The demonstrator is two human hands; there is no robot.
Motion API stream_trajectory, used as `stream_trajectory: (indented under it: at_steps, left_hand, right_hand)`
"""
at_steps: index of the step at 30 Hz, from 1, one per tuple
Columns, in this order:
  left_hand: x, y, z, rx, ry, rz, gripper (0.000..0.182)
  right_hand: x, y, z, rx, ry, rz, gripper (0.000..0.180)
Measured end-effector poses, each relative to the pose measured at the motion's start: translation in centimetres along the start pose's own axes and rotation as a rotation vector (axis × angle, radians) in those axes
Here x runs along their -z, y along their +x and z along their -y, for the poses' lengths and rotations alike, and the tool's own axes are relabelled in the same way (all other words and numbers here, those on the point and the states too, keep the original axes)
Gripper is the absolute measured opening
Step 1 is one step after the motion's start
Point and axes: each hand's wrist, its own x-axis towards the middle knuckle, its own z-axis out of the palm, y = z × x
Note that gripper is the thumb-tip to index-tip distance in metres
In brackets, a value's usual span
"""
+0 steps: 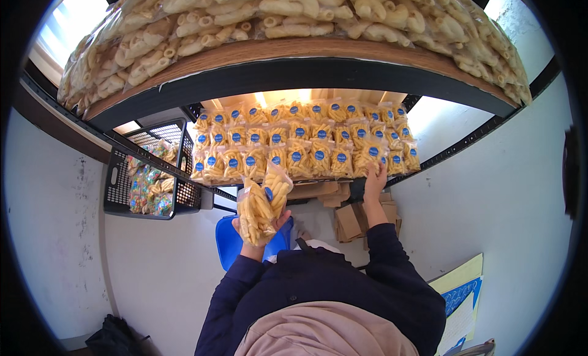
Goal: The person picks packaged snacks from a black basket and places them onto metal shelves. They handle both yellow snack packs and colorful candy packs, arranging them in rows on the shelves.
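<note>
My left hand [281, 221] holds two clear plastic packs of yellow stick-shaped snacks [255, 213], in front of the shelf. One pack leans against the other, and a blue round sticker shows on the rear one. At the shelf's right front, the fingers of my right hand [375, 186] grip the lower part of another snack pack [369, 155]. Several similar packs [296, 157] stand upright in rows on the lit shelf, each with a blue sticker. My right hand's pack overlaps its neighbours, so whether it touches the shelf is unclear.
Large clear bags of curved tubular snacks [298, 11] rest on the wooden upper shelf [321, 47], above my hands. To the left hangs or stands a black plastic crate [120, 184] with colourful packs. Below are a blue plastic container [226, 239] and flattened cardboard [350, 222].
</note>
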Motion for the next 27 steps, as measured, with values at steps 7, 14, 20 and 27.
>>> stream_trajectory:
  at_steps: [7, 14, 20, 27]
  left_hand:
    - [0.0, -0.2, 0.3, -0.012, -0.019, 0.003, 0.083]
    - [0.3, 0.0, 0.7, -0.012, -0.061, -0.096, 0.083]
    - [0.2, 0.1, 0.9, -0.011, -0.03, -0.081, 0.091]
    - [-0.1, 0.4, 1.1, -0.013, 0.087, -0.106, 0.093]
  right_hand:
    - [2.1, 1.9, -5.4, -0.107, -0.309, 0.07, 0.041]
    - [1.4, 2.0, -5.2, 0.089, -0.624, 0.152, 0.043]
    - [1.3, 2.3, -5.1, 0.107, -0.637, 0.106, 0.043]
    - [0.4, -1.2, -0.1, 0.203, -0.375, 0.203, 0.037]
